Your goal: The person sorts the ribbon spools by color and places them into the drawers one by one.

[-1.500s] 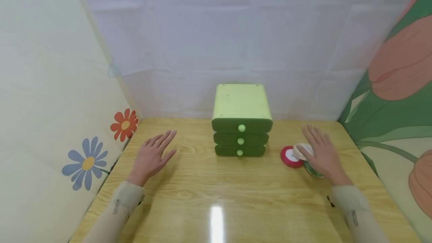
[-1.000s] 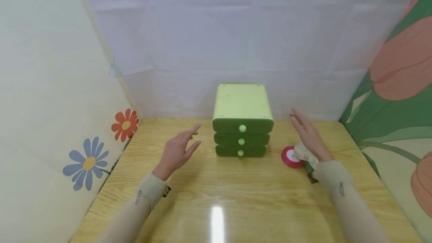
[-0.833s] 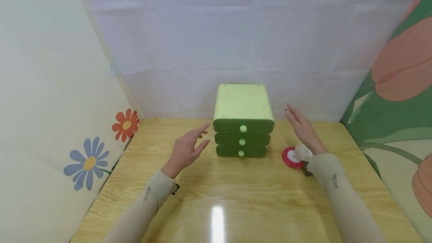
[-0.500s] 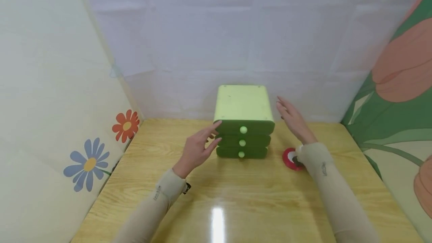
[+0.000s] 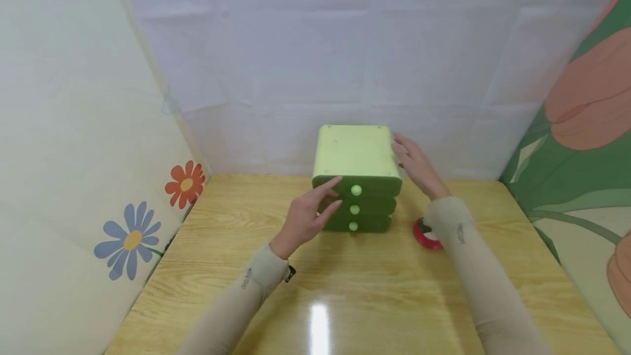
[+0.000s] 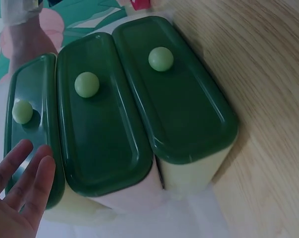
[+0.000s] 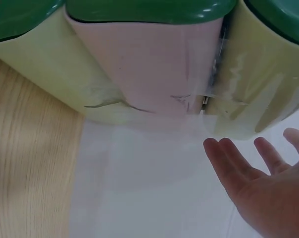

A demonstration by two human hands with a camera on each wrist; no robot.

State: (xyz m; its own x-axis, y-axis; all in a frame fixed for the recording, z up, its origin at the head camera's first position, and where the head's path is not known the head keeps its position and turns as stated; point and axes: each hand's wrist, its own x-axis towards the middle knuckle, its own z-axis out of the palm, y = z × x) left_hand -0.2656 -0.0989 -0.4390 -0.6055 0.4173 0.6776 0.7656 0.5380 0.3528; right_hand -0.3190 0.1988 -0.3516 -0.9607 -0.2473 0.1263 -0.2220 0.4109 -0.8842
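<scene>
Cabinet [image 5: 354, 149] stands upright on the table [image 5: 374, 289], near its back edge, before the white cloth [image 5: 296, 59]; three tiers, all drawers pushed in. Left hand [image 5: 304, 219] in front of the cabinet's left part: fingers extended and apart, thumb set off from them, nothing held; fingertips overlap the top drawer's front in the left wrist view, contact cannot be told. Right hand [image 5: 419, 170] beside the right wall, towards the rear: fingers extended, spread, nothing held; right wrist view appears to leave a small gap to the top tier. Red disc [image 5: 428, 245] to the right of the cabinet, partly hidden by the right sleeve. Handling, judged by eye: rigid moulded plastic, probably light for its bulk; contents, hence true weight, unknown. Fronts are glossy, so bare fingers may slip on them; the round knobs [image 5: 356, 190] look the surest purchase for a single drawer. For the whole body, flat palms low on both side walls seem best, kept level so drawers do not slide out. Caution: clear film, possibly tape, [image 7: 236, 64] spans the tiers at the side, and dark marks [image 7: 105, 104], perhaps cracks, show on the lower walls; the joints may be weak, so avoid lifting by the top alone.
</scene>
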